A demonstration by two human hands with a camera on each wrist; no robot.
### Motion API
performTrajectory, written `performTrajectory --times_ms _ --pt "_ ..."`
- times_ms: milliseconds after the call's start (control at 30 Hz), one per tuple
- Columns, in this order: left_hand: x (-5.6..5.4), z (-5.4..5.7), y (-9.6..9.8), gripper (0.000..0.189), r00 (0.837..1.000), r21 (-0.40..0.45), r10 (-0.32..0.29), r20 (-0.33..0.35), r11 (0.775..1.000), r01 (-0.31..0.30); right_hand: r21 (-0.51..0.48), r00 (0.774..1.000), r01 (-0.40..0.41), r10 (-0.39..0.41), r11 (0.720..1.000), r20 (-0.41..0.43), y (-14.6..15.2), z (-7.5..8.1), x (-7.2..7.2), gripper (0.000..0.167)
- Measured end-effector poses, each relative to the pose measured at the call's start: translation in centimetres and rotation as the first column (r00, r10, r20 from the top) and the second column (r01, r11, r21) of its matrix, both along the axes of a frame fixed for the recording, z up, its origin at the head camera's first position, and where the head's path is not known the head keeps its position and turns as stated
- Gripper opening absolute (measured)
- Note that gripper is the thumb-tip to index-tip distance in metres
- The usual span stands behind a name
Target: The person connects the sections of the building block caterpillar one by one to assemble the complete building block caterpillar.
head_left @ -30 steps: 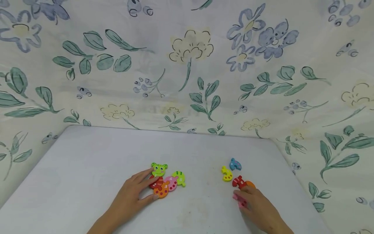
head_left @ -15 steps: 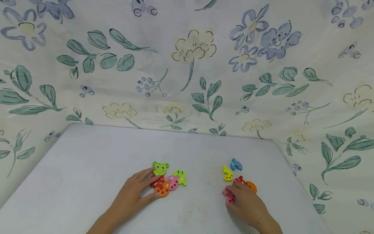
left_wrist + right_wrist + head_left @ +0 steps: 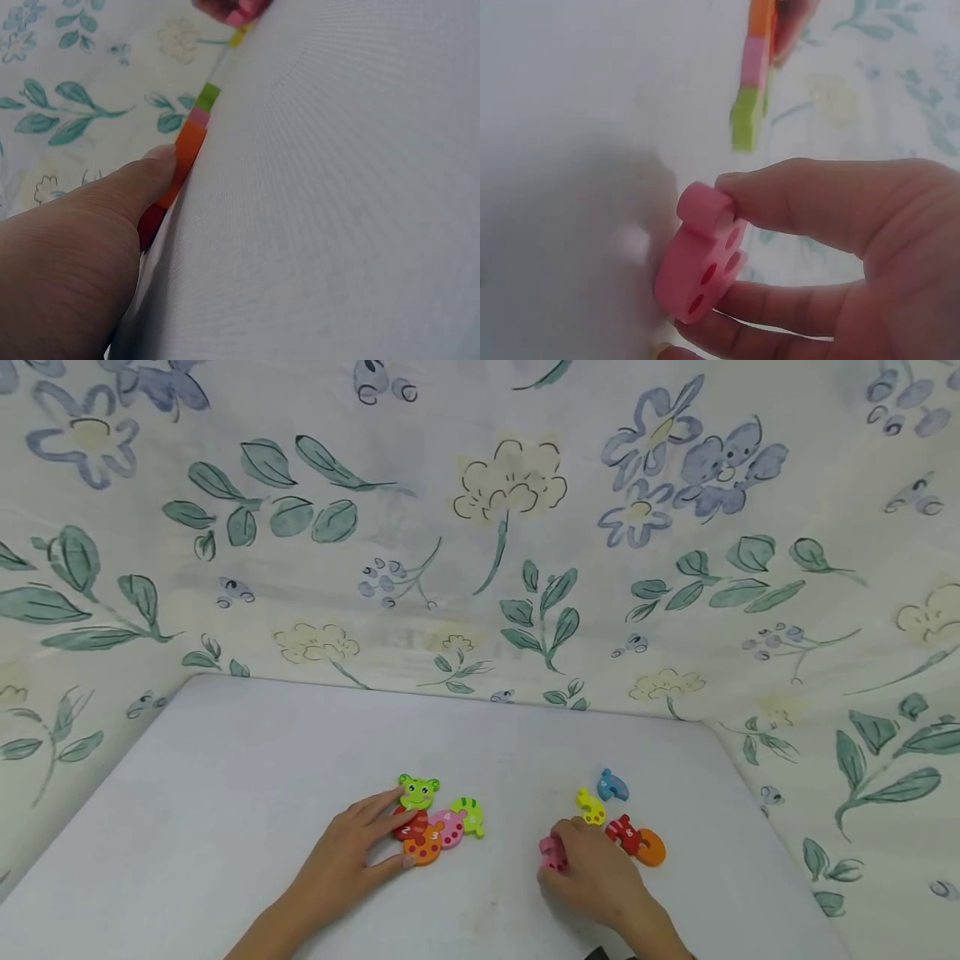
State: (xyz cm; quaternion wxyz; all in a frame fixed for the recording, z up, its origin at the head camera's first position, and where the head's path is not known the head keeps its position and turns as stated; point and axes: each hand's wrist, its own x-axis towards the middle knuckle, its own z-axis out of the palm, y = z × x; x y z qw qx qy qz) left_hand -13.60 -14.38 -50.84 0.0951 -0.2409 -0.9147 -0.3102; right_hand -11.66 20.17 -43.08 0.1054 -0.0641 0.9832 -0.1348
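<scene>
While the left hand [image 3: 351,849] rests on a joined bunch between its 2 and 3 o'clock, its grip is spread apart, not clamped: one fingertip on the red striped rounded piece marked 2 [image 3: 407,829], another at the edge of the lime-green frog-faced piece [image 3: 417,792], thumb against the side of the orange dotted disc-like piece marked 3 [image 3: 422,850]. (Clock is the head camera's, 12 pointing away from the person.)

From that red piece, the frog face is at 12 and the orange one at 5. Off the orange one's 2 o'clock there's a pink dotted rounded piece [image 3: 449,829], then a light-green striped piece with a knob [image 3: 468,816] at the pink one's 2. Could be painted wood, can't swear to it.

The right hand's [image 3: 592,866] grip is clamped on a chunky pink curved piece with red dots [image 3: 552,854], pinched between thumb and fingers. It's tilted in the right wrist view; can't tell if it touches the table. It sits between 3 and 4 o'clock from the bunch, well apart.

Around the right hand: a yellow dotted hooked piece [image 3: 594,813] at 12, a blue curved piece [image 3: 613,787] just past that, and a red striped piece marked 8 [image 3: 627,835] at 1, with an orange rounded piece [image 3: 652,848] touching it at its 4. All this is on a white table [image 3: 300,735], floral cloth [image 3: 480,560] behind at 12.
</scene>
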Motion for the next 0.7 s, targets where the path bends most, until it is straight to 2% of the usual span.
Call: performTrajectory --times_ms 100,233,333,467,700 --pt "0.0 0.0 0.1 0.060 1.000 0.004 -0.006 -0.001 1.000 0.006 -0.043 0.999 -0.013 0.015 0.999 0.034 -1.6 0.2 -0.5 0.043" --pt "0.0 0.0 0.1 0.060 0.999 0.006 -0.013 -0.034 1.000 0.013 -0.083 0.999 -0.003 0.007 0.997 0.049 -3.8 0.5 -1.2 0.046" --pt "0.0 0.1 0.2 0.059 0.999 0.014 -0.014 -0.045 1.000 0.014 -0.091 1.000 -0.006 0.009 0.996 0.025 -5.2 0.3 -1.8 0.048" --pt "0.0 0.1 0.3 0.059 1.000 0.016 -0.008 -0.026 1.000 0.008 -0.090 1.000 -0.021 0.019 0.996 -0.018 -6.9 -0.2 -2.6 0.047" --pt "0.2 0.2 0.1 0.059 1.000 -0.004 0.009 -0.021 1.000 -0.009 -0.048 0.997 -0.004 0.000 0.999 -0.079 -8.4 -1.1 -3.3 0.046"
